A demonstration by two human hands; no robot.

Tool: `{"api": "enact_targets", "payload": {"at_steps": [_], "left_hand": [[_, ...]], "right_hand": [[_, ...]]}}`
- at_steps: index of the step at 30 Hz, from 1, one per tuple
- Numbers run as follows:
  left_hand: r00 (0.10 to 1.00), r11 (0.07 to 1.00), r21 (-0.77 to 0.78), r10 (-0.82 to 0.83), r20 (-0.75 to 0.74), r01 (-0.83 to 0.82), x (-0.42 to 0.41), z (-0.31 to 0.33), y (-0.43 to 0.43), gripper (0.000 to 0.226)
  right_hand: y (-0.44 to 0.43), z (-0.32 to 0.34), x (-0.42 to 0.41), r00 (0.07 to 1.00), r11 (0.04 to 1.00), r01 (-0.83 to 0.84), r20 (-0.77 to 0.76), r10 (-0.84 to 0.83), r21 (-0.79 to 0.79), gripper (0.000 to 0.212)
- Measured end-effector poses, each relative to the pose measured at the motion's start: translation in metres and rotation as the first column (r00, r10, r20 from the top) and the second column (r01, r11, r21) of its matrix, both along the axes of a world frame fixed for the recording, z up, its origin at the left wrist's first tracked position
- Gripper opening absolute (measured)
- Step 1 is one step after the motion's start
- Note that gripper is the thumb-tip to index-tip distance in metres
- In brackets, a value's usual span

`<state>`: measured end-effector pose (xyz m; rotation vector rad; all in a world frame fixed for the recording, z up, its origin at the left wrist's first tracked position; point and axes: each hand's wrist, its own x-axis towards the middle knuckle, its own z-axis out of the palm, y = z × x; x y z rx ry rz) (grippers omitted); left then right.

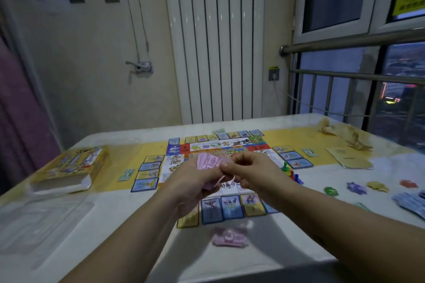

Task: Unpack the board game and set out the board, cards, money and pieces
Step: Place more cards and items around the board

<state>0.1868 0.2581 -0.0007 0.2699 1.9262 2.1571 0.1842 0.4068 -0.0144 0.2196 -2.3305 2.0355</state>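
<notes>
The game board lies flat mid-table, ringed by rows of blue and yellow cards. Above its near half, my left hand grips a fanned stack of pink money notes. My right hand pinches the right edge of those notes with thumb and fingers. A small pile of pink notes lies on the table below the cards. Coloured plastic pieces stand at the board's right edge, partly hidden by my right hand.
The yellow game box sits at the left. Clear plastic wrapping lies near left. Coloured tokens and a blue card stack are at the right, a booklet and crumpled paper at the far right. A radiator stands behind.
</notes>
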Motion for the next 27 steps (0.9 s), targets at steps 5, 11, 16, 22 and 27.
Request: {"api": "enact_targets", "payload": {"at_steps": [5,11,16,22,27], "left_hand": [[0.999,0.998,-0.043,0.041,-0.003,-0.041,-0.028,0.014,0.012,0.012],[0.999,0.999,-0.037,0.024,0.039,-0.023,-0.071,0.025,0.038,0.012],[0.982,0.996,0.075,0.041,0.183,-0.055,-0.102,0.027,0.063,0.009],[0.904,0.939,0.327,-0.047,0.426,-0.105,-0.137,0.015,0.093,0.022],[0.889,0.940,0.335,-0.101,0.447,-0.062,-0.149,0.004,0.111,0.020]], "right_hand": [[0.009,0.013,-0.031,0.998,0.998,0.049,0.026,-0.048,-0.048,0.012],[0.040,0.026,-0.064,0.995,0.980,0.103,0.009,-0.103,-0.169,0.014],[0.119,0.036,-0.108,0.953,0.944,0.302,0.063,-0.296,-0.131,0.013],[0.218,-0.014,-0.164,0.848,0.727,0.445,0.016,-0.530,0.523,0.013],[0.245,-0.050,-0.190,0.779,0.600,0.469,0.016,-0.626,0.648,0.030]]}}
